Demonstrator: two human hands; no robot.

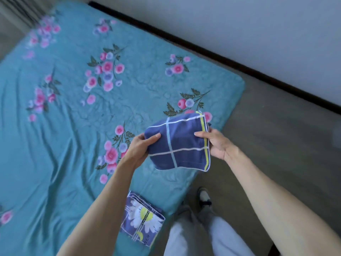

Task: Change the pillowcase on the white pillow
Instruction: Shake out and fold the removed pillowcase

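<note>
A folded dark blue pillowcase (181, 143) with white grid lines and a yellow-green stripe is held in the air over the near right corner of the bed. My left hand (141, 148) grips its left edge, thumb on top. My right hand (215, 143) grips its right, striped edge, thumb on top as well. A second folded cloth (143, 218), blue with a white daisy print, lies on the bed near its front edge, below my left forearm. No white pillow is in view.
The bed (73, 126) is covered by a teal sheet with pink and purple flowers. Grey floor (276, 135) runs along its right side up to a dark skirting board and a white wall. My legs and one shoe (203, 197) stand beside the bed.
</note>
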